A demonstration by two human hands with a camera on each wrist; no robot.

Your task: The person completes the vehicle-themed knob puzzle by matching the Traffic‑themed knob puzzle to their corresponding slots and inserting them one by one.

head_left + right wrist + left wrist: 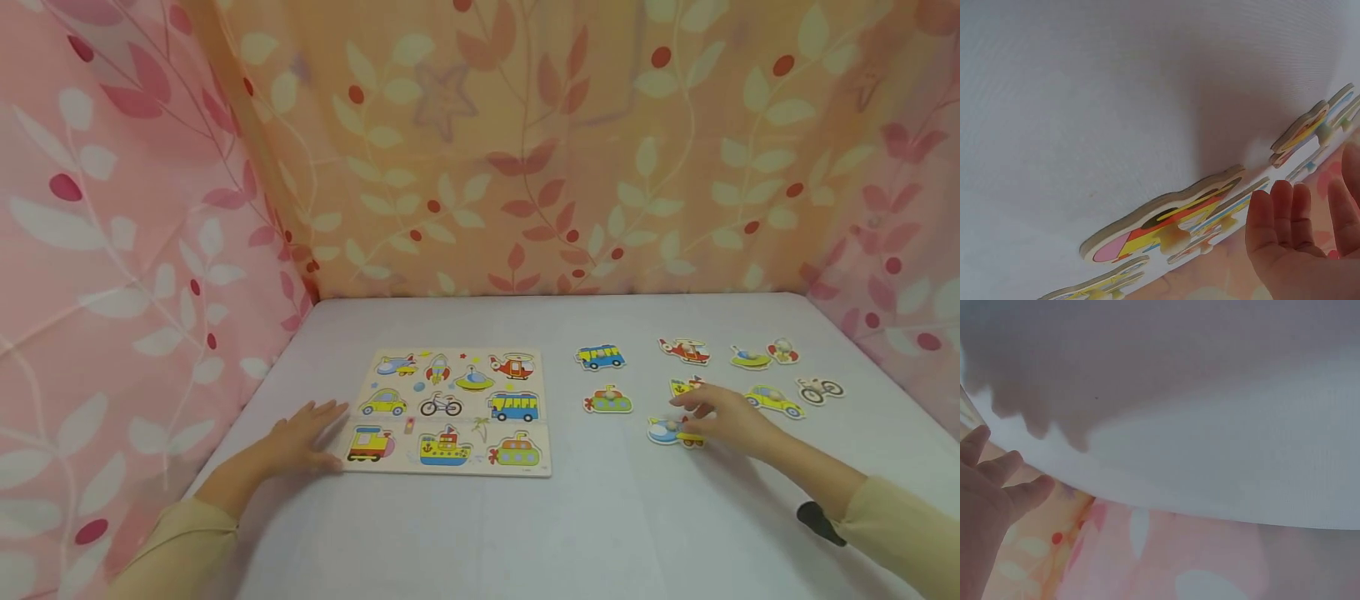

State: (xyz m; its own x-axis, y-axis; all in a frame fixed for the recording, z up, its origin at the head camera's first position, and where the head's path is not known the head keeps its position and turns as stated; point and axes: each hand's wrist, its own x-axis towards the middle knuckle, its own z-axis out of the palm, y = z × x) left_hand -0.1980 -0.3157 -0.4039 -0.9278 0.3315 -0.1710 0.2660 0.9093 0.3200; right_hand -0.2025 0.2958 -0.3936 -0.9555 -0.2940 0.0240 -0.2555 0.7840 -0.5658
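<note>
A wooden puzzle board (450, 417) printed with vehicles lies left of the middle of the table. My left hand (303, 437) rests at its left edge, fingers spread and holding nothing. On the right, my right hand (731, 423) hovers over the pieces, fingers loosely bent, with nothing held in the right wrist view. Closest to its fingertips are the airplane piece (663, 432), with a small knob, and the boat piece (681, 387), partly covered by the hand. A train piece (1141, 237) shows in the right wrist view; in the head view the hand hides it.
More knobbed pieces lie around: a bus (602, 358), a submarine (618, 403), a helicopter (690, 352), a flying saucer (748, 360), a rocket (783, 353), a car (780, 405) and a bicycle (820, 392). Patterned curtains (525, 150) border the white table (480, 533).
</note>
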